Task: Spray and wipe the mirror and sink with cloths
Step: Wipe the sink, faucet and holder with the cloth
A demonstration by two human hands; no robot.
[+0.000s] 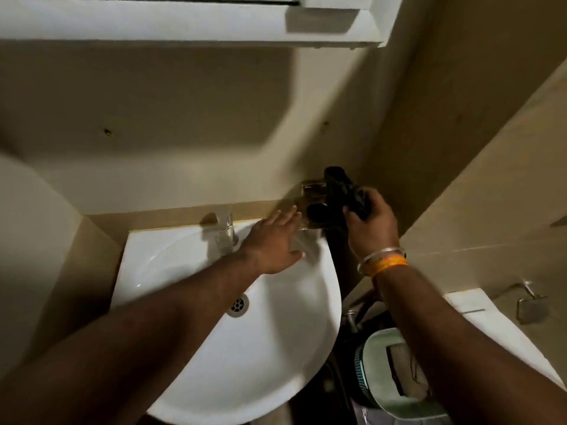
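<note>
Right hand (368,228) grips a dark cloth (340,191); left hand (273,243), fingers straight, reaches over the sink (190,372) rim. Probably fetching supplies; wiping comes next.

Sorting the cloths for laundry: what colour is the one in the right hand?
Black; the cloth shows in the head view, gripped by the right hand.

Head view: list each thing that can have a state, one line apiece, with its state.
White ceramic sink: basin holds no standing water, drain uncovered.
Chrome tap: no stream visible.
Dark cloth: bunched, lifted off the sink, gripped by the right hand.
Right hand: fingers curled round the cloth.
Left hand: fingers straight, holding nothing, over the sink's back right rim.
Small wall-mounted holder: partly hidden, contents unclear.
</note>
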